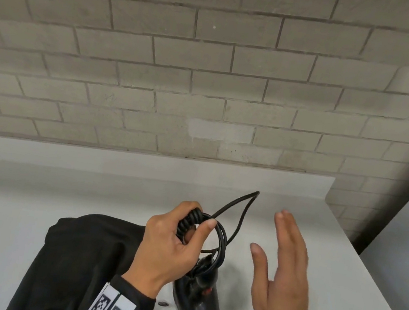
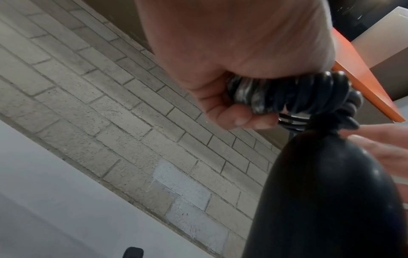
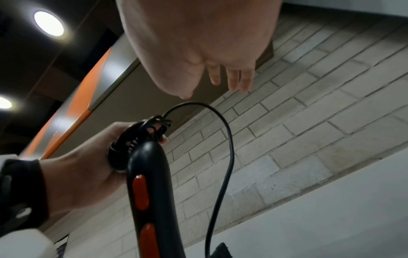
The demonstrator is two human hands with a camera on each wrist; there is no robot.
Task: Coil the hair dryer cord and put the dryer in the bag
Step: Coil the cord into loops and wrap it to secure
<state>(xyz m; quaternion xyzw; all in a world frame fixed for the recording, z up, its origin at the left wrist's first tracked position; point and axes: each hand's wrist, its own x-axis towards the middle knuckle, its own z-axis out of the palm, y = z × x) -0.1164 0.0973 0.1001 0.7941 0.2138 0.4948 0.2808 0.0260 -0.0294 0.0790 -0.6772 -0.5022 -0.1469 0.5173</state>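
Grey brick backed a pale counter. Coiled cord was gripped in the left hand above the dryer, beside the bag at the near edge; the right hand was spread, empty. Coiling was judged unfinished: the loose loop remained to be gathered.

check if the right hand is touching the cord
Apart. The head view shows the right hand open with bare counter between it and the cord; only the left hand grips the coils.
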